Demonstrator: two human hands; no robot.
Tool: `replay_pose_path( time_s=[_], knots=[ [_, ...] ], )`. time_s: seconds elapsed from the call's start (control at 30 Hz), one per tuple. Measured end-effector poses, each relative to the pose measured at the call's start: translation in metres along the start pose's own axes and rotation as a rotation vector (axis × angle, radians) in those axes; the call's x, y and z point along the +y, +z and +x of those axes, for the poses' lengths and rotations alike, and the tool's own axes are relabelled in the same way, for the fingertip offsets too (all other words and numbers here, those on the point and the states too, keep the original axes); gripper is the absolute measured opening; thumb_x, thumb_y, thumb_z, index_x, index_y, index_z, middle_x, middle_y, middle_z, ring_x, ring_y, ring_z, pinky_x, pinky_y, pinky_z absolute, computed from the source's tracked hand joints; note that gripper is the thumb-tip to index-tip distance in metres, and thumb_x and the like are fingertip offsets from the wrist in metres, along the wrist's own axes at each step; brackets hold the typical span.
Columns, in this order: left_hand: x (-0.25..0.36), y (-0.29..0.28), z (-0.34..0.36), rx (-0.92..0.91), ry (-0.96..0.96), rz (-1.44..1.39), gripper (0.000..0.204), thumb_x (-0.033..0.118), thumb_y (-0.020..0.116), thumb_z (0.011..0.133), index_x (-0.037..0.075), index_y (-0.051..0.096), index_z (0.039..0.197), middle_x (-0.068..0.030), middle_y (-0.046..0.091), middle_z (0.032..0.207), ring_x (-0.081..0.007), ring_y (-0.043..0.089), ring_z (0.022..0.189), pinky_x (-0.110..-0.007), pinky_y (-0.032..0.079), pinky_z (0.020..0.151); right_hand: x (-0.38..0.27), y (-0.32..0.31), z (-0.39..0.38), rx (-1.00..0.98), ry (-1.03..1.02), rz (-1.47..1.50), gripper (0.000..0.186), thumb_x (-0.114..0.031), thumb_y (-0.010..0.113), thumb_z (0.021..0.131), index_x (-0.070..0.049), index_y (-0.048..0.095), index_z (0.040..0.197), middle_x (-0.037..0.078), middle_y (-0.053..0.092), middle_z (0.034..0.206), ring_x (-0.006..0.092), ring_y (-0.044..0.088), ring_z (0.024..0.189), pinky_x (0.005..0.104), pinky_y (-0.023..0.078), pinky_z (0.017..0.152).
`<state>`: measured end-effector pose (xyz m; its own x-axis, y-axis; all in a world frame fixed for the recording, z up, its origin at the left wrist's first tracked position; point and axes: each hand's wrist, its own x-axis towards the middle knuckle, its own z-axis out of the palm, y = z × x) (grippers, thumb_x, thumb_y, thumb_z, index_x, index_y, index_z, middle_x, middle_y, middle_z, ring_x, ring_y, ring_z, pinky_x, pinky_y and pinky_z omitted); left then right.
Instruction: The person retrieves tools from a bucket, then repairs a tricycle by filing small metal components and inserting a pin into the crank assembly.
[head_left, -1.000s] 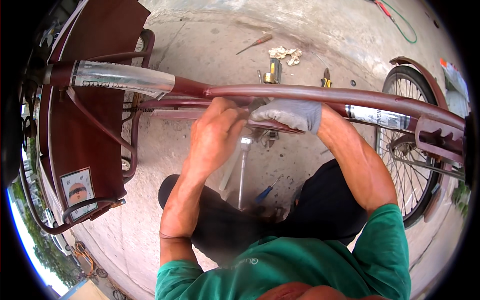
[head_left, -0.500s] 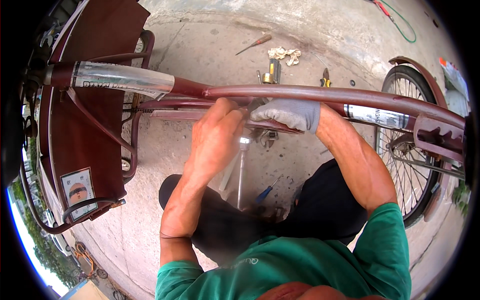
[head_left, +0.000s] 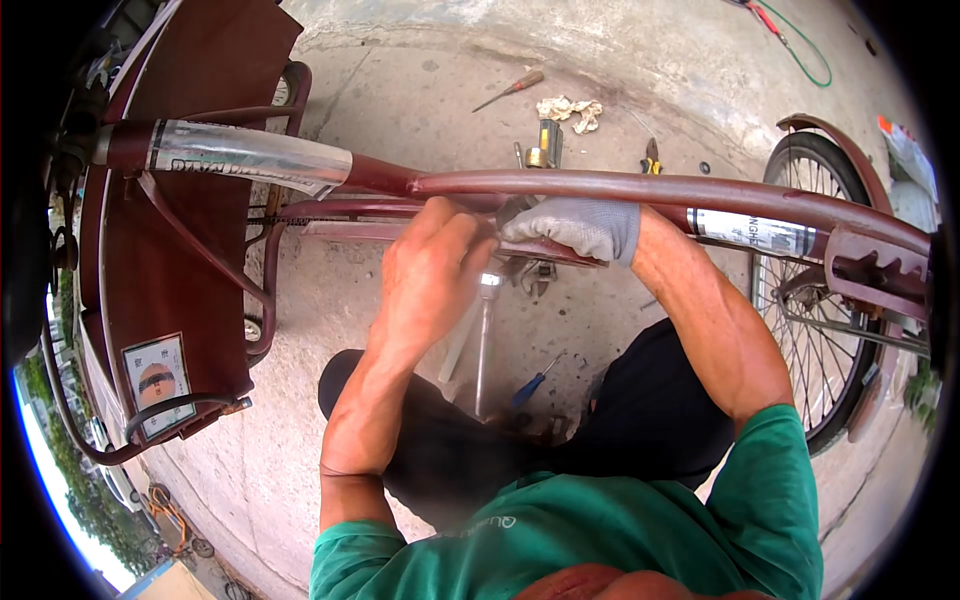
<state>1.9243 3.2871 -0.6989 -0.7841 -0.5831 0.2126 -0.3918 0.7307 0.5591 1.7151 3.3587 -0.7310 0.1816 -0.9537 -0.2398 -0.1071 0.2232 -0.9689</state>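
Observation:
A dark red cycle frame tube (head_left: 620, 184) runs across in front of me, with a thinner red bar (head_left: 350, 231) below it. My left hand (head_left: 432, 270), bare, is closed at the lower bar, its fingertips hidden behind the knuckles. Close to its right, my right hand (head_left: 578, 228), in a grey glove, curls over the lower part of the frame. A grey metal part (head_left: 512, 208) shows between the two hands. What either hand grips is hidden. Just below them a long-handled socket wrench (head_left: 484, 330) stands upright in the picture.
A dark red cargo box (head_left: 185, 270) stands at the left, a spoked wheel (head_left: 815, 220) at the right. On the concrete lie a screwdriver (head_left: 510, 88), crumpled paper (head_left: 570, 110), pliers (head_left: 652, 158) and a blue-handled screwdriver (head_left: 530, 388) between my legs.
My left hand has turned and shifted very slightly at the lower bar. My right hand keeps its place.

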Motion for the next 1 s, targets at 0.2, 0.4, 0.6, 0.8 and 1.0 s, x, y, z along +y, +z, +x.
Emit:
replay_pose_path(
  time_s=[0.2,0.4,0.6,0.8,1.0],
  knots=[
    [0.004,0.002,0.004,-0.032,-0.137,-0.045,0.017,0.001,0.078,0.083,0.0,0.072,0.098,-0.0145,0.066,0.097,-0.0364,0.069,0.089,-0.042,0.055,0.076,0.007,0.0,0.001,0.029,0.057,0.102,0.022,-0.018,0.062,0.091,-0.003,0.066,0.074,0.0,0.054,0.067,0.01,0.046,0.064,0.0334,0.04,0.06],
    [0.006,-0.001,0.011,-0.054,-0.147,-0.052,0.016,0.001,0.074,0.082,0.0,0.072,0.099,-0.0151,0.066,0.095,-0.0376,0.068,0.088,-0.044,0.054,0.076,0.011,-0.005,0.004,0.0,0.045,0.139,0.02,-0.016,0.062,0.091,-0.003,0.066,0.078,0.0,0.055,0.071,0.0105,0.047,0.066,0.0334,0.04,0.062],
    [0.011,-0.007,0.01,-0.053,-0.152,-0.059,0.016,-0.005,0.07,0.081,0.0,0.07,0.097,-0.0151,0.064,0.091,-0.0337,0.067,0.082,-0.04,0.052,0.072,0.02,-0.006,0.014,-0.118,-0.264,-0.166,0.013,-0.011,0.06,0.093,-0.006,0.067,0.083,-0.003,0.055,0.077,0.0116,0.048,0.07,0.0317,0.039,0.062],
    [0.009,-0.005,0.006,-0.079,-0.154,-0.075,0.013,0.002,0.076,0.082,0.003,0.07,0.093,-0.0148,0.064,0.093,-0.0387,0.067,0.084,-0.046,0.053,0.074,0.021,-0.009,0.008,-0.17,-0.128,-0.399,0.015,-0.018,0.062,0.097,-0.006,0.069,0.1,0.004,0.07,0.096,0.0177,0.066,0.084,0.0341,0.053,0.071],
    [0.014,-0.003,0.004,0.0,-0.114,-0.028,0.015,0.005,0.08,0.082,0.002,0.068,0.09,-0.0161,0.064,0.092,-0.0414,0.065,0.083,-0.047,0.052,0.072,0.02,-0.01,0.004,-0.142,-0.254,-0.282,0.014,-0.014,0.064,0.092,-0.003,0.071,0.093,0.002,0.067,0.086,0.0159,0.061,0.075,0.0328,0.049,0.067]
  ],
)
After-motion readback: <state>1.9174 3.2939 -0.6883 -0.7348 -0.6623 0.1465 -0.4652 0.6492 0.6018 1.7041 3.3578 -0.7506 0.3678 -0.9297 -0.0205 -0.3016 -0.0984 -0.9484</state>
